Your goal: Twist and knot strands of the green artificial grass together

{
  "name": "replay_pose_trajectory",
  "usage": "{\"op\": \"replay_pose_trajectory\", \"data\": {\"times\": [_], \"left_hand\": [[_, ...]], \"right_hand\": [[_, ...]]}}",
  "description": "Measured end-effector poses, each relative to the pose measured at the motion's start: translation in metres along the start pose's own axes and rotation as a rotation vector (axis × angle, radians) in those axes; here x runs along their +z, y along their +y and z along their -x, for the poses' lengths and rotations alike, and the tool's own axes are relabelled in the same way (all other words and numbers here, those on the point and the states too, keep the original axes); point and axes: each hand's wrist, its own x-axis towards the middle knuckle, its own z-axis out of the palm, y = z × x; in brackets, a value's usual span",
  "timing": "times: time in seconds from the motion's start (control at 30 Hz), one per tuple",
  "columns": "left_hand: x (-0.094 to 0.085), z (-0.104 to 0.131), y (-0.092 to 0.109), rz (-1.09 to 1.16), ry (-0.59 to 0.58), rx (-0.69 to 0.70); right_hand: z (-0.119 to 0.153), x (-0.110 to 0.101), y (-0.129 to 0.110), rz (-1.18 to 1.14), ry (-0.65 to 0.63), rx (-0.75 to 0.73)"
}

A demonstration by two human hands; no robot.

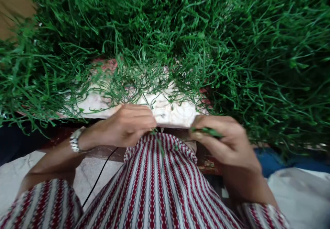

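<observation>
My left hand (131, 124) is closed in a pinch above the striped cloth on my lap, with a thin green stem (160, 145) hanging from its fingertips. A short way to the right, my right hand (224, 138) is curled shut around a small bunch of green stems (210, 131); their tips show between thumb and fingers. The two hands are apart, both at the near edge of a pale, patterned cloth-covered surface (177, 113). Beyond them spreads a large heap of thin, tangled green stems (165, 29). Motion blurs the fingertips.
Loose stems stray over the pale surface and hang past its edge at left. A dark cable (100, 174) runs beside my lap. White bag-like material (299, 191) lies at lower right, near something blue (269, 160). A brown surface (15, 9) shows at upper left.
</observation>
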Motion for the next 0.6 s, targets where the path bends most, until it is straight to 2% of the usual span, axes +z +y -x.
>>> {"op": "replay_pose_trajectory", "data": {"times": [0.1,0.17,0.33,0.6], "left_hand": [[0.009,-0.009,0.002,0.102,0.153,-0.105],[0.013,-0.015,0.003,0.156,0.278,-0.215],[0.015,-0.019,0.002,0.263,0.364,-0.338],[0.031,-0.021,0.0,0.435,0.501,-0.494]], "right_hand": [[-0.01,0.011,0.006,-0.131,-0.08,-0.05],[-0.017,0.02,0.008,-0.14,-0.003,-0.06],[-0.033,0.039,0.01,0.042,0.164,-0.11],[-0.045,0.069,0.018,0.093,0.104,-0.148]]}}
